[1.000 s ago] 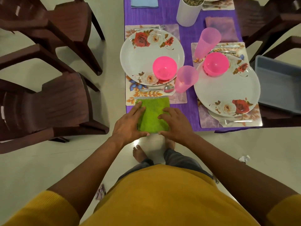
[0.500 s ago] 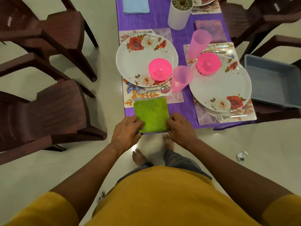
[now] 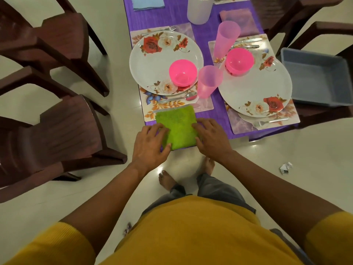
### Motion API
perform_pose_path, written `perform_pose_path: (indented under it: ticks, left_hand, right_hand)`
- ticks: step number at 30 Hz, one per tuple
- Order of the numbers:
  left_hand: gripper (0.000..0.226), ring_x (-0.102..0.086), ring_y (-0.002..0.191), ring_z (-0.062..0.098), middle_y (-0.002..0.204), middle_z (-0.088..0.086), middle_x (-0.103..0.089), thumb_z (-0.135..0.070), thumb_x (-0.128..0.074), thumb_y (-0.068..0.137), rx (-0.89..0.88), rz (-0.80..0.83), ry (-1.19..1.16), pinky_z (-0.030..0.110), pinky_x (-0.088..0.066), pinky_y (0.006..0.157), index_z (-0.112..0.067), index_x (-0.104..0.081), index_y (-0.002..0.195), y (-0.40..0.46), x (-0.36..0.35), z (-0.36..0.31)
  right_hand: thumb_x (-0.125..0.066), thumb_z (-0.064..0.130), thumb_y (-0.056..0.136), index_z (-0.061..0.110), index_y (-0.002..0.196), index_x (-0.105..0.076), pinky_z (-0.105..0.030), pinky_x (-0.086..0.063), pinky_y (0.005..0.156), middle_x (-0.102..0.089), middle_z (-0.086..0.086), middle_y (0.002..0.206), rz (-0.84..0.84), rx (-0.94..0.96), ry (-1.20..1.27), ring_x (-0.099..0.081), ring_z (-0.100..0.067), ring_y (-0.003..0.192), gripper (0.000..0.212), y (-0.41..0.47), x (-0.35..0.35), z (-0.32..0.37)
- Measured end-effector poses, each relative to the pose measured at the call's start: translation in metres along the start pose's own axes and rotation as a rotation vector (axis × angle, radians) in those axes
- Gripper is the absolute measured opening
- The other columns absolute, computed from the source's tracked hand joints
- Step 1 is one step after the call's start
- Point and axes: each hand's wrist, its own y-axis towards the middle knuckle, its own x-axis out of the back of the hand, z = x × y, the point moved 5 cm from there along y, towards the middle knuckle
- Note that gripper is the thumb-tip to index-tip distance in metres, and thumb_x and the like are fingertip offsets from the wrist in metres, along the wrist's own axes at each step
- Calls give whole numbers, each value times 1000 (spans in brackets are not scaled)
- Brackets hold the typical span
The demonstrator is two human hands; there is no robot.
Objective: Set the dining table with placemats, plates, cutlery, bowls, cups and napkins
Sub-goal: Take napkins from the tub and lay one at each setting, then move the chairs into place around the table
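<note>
step: looks like the napkin part of the setting, the person is squaring up a folded green napkin [image 3: 176, 128] at the near edge of the tabletop [image 3: 202, 33], just below the left floral placemat [image 3: 152, 107] in the middle of the frame

left hand [image 3: 150, 145]: lying flat-ish on the napkin's left edge, fingers spread and only lightly bent, thumb touching the near corner, pressing rather than gripping

right hand [image 3: 211, 138]: same deal on the right edge, fingers relaxed and resting on the cloth, not curled round anything

rest of this end: both plates, pink bowls [image 3: 183, 73], pink cups [image 3: 209, 81] and cutlery are already sitting out, so I'd guess it's nearly done

next move: probably just nudging the napkin straight and letting go; it's overlapping the knife [image 3: 166, 110] a bit and hanging close to the edge, so it wants a gentle push inward, not a drag
</note>
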Motion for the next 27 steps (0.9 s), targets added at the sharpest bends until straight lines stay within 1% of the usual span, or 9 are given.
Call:
perform_pose_path:
  ticks: [3, 7, 12, 14, 16, 20, 22, 24, 27]
  left_hand:
    - [75, -45, 126, 32, 152, 1, -47, -58, -63, 82, 55, 178, 69, 45, -48, 90, -22, -50, 147, 6, -7, -3]
    - [80, -39, 132, 33, 157, 0, -41, -54, -70, 82, 120, 269, 92, 47, -45, 97, -23, -44, 152, 11, -7, -9]
    - [69, -41, 133, 35, 154, 2, -47, -40, -75, 81, 201, 161, 18, 49, -44, 100, -23, -54, 144, 23, 7, -43]
    - [59, -47, 130, 34, 146, 4, -55, -37, -68, 82, 172, 66, -74, 49, -46, 101, -22, -60, 138, 29, 12, -71]
    - [46, -55, 122, 31, 135, 4, -64, -29, -67, 85, 157, 15, -225, 46, -48, 101, -22, -66, 130, 35, 12, -102]
    - [23, -69, 93, 9, 105, -12, -75, -15, -71, 90, 157, 28, -482, 36, -57, 87, -26, -75, 110, 51, -1, -173]
    - [19, -69, 90, 1, 100, -16, -76, -16, -70, 93, 118, 52, -533, 31, -59, 86, -27, -77, 106, 64, -10, -212]
    - [18, -70, 89, -1, 97, -18, -76, -15, -70, 94, 69, 71, -564, 28, -59, 84, -28, -78, 103, 77, -19, -252]
    - [18, -69, 91, -2, 99, -21, -75, -15, -69, 95, 20, 89, -612, 22, -56, 81, -29, -78, 103, 95, -29, -307]
  right_hand:
    - [-71, 26, 79, 13, 136, -58, -49, -53, 84, -55, -10, 144, 167, 3, -69, -52, -36, 123, 60, 6, -5, 3]
    - [-69, 28, 81, 15, 142, -55, -51, -50, 91, -51, -9, 149, 234, -2, -49, -48, -37, 131, 64, 8, -1, 2]
    - [-58, 35, 84, 11, 136, -62, -54, -51, 96, -59, -12, 142, 123, -35, 146, -53, -37, 127, 57, -4, 19, -20]
    - [-52, 40, 86, 11, 133, -65, -51, -51, 99, -64, -12, 136, 56, -70, 246, -58, -36, 123, 56, -18, 34, -40]
    - [-56, 37, 91, 12, 130, -67, -46, -51, 101, -68, -10, 131, -13, -126, 352, -61, -32, 120, 48, -38, 52, -63]
    - [-65, 30, 96, 16, 123, -71, -41, -55, 96, -73, -2, 120, -116, -255, 492, -65, -20, 109, 31, -79, 86, -122]
    - [-64, 29, 98, 18, 119, -72, -37, -58, 90, -75, 2, 112, -119, -341, 541, -68, -13, 100, 25, -100, 100, -158]
    - [-63, 30, 99, 21, 117, -72, -34, -59, 86, -76, 7, 106, -140, -418, 572, -69, -7, 93, 22, -123, 115, -194]
    - [-62, 33, 100, 23, 112, -74, -36, -61, 81, -76, 9, 97, -182, -485, 590, -69, -7, 86, 20, -155, 133, -237]
